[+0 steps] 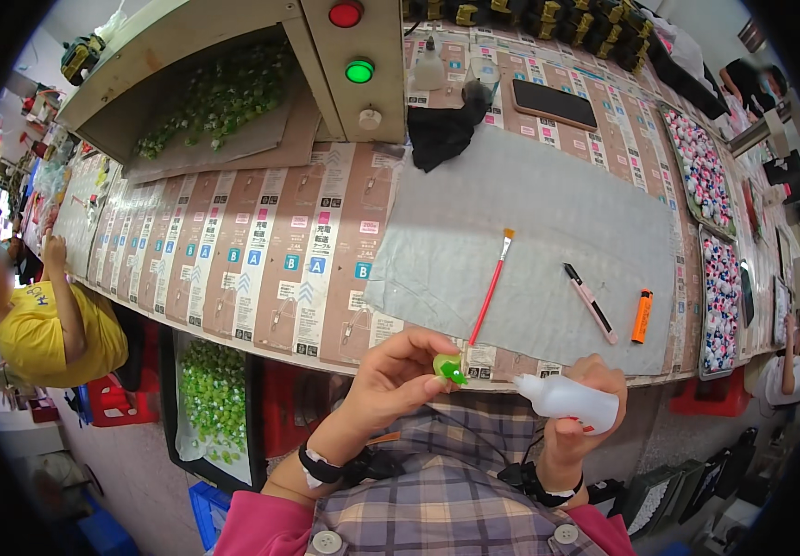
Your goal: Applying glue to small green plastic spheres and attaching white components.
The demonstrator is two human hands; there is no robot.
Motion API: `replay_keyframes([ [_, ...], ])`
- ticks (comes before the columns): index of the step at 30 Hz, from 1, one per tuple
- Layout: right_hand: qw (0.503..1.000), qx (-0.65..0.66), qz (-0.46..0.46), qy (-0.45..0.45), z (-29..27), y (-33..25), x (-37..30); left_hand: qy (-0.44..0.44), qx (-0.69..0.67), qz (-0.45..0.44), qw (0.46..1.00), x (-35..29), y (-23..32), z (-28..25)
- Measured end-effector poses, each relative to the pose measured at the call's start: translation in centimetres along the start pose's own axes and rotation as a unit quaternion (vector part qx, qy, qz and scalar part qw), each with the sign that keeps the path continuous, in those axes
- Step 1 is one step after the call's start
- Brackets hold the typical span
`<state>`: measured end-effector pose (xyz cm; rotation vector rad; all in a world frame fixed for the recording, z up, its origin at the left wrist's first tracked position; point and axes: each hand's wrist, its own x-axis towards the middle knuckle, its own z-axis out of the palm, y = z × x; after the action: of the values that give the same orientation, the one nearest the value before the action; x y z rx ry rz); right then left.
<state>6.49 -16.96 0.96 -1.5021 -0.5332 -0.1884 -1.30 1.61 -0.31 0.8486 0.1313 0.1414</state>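
Note:
Just off the table's front edge, my left hand [400,375] pinches a small bright green figurine [451,369] between thumb and fingers. To its right, my right hand [594,408] is wrapped round a white squeeze bottle [566,400], which lies tilted with its narrow nozzle pointing left toward the figurine. Nozzle and figurine are apart. Beyond my hands, a grey cloth [548,222] covers part of the table. On it lie a red-handled brush [491,296], a pink and black pen-like cutter [589,301] and an orange lighter [642,316].
At the back left stands a metal box [344,102] with lit buttons and many green pieces [219,93] inside. A phone [554,104] and black cloth [441,134] lie at the back. Trays [719,296] of small coloured pieces line the right. Another person [52,324] sits at left.

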Motion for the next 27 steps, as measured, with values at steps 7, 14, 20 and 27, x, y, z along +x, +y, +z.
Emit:
replay_keyframes([
  [7, 0.998, -0.034, -0.030, -0.032, -0.1, -0.1, -0.1, 0.013, 0.002, -0.009, 1.000, 0.0, 0.2, 0.2],
  [14, 0.997, -0.050, -0.038, -0.053, -0.2, -0.1, -0.1, -0.057, -0.036, -0.003, 0.998, 0.0, -0.1, -0.8],
  [20, 0.998, -0.045, -0.027, -0.047, -0.1, -0.1, -0.1, -0.013, -0.014, -0.005, 1.000, 0.0, 0.1, -0.1],
  [27, 0.997, -0.053, -0.027, -0.052, 0.1, -0.2, 0.0, 0.007, -0.005, -0.008, 1.000, 0.0, 0.1, 0.1],
])
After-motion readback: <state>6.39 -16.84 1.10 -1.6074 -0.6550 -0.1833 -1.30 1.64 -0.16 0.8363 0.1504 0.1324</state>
